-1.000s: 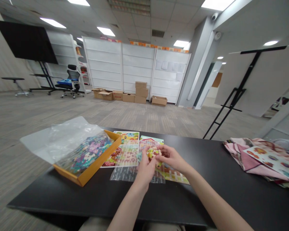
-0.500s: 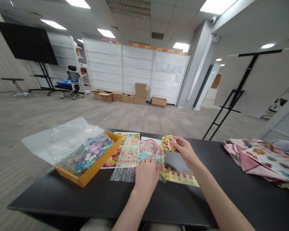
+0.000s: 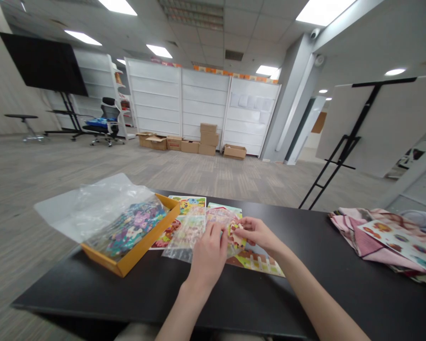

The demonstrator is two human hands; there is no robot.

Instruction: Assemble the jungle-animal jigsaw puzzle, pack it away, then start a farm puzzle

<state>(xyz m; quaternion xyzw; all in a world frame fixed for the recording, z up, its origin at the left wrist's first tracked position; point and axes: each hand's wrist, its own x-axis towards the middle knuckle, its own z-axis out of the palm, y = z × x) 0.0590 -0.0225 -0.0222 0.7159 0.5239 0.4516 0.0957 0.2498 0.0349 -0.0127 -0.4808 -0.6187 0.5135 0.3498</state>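
Note:
My right hand (image 3: 258, 233) pinches a small stack of yellow-green and brown jigsaw puzzle pieces (image 3: 237, 240) between thumb and fingers. My left hand (image 3: 210, 246) is closed on the edge of a clear plastic bag (image 3: 184, 246), close beside those pieces. More pieces show through the bag, though its opening is partly hidden by my fingers. Under both hands lies a puzzle section with a white fence (image 3: 259, 263). Colourful picture sheets (image 3: 188, 201) stick out behind and left of the bag.
An orange-yellow box (image 3: 142, 253) at left holds bagged puzzle pieces (image 3: 138, 225), with loose plastic over its rim. Folded pink cloths (image 3: 372, 241) and a printed sheet (image 3: 404, 244) lie on the right of the black table (image 3: 305, 293). A board stand (image 3: 341, 151) rises beyond.
My right hand has moved left and down with the puzzle pieces, to the bag. My left hand has gone from lying on the bag to gripping its edge, and the bag has shifted left.

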